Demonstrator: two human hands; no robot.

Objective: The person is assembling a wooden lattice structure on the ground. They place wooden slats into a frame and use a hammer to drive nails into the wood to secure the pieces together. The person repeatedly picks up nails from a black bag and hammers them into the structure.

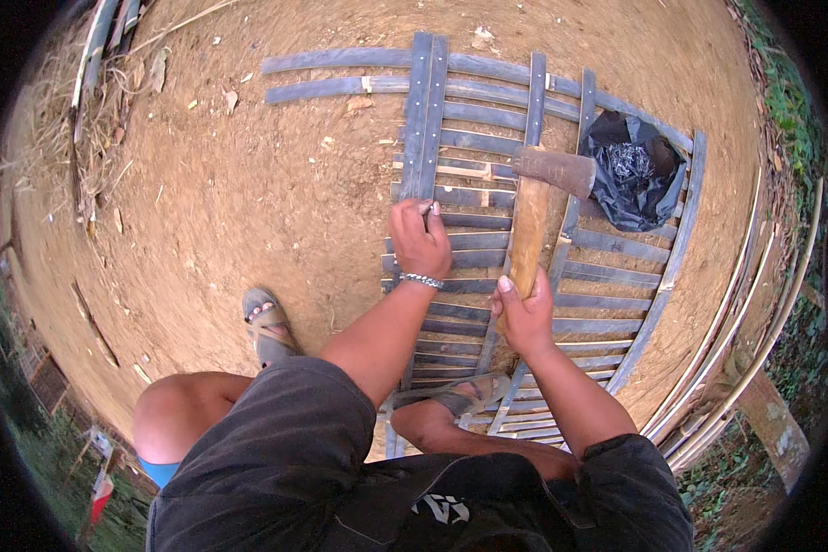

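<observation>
My right hand (pixel 526 317) is closed round the wooden handle of a hatchet (pixel 529 225). Its rusty metal head is raised above the slats, near a black plastic bag (pixel 630 175). Thin, shiny pieces that look like nails lie in the bag. My left hand (pixel 419 241) pinches what looks like a nail (pixel 425 209), mostly hidden by the fingers. It rests at the near end of a pair of dark upright strips (pixel 424 115), dotted with nail heads. These strips cross the many dark slats of a bamboo frame (pixel 474 115) lying on the ground.
One sandalled foot (pixel 269 324) stands on the dirt left of the frame; the other (pixel 469 396) is on the slats. Long poles (pixel 731 359) lie along the right side. More bamboo strips (pixel 92 55) and dry fibres are at the far left.
</observation>
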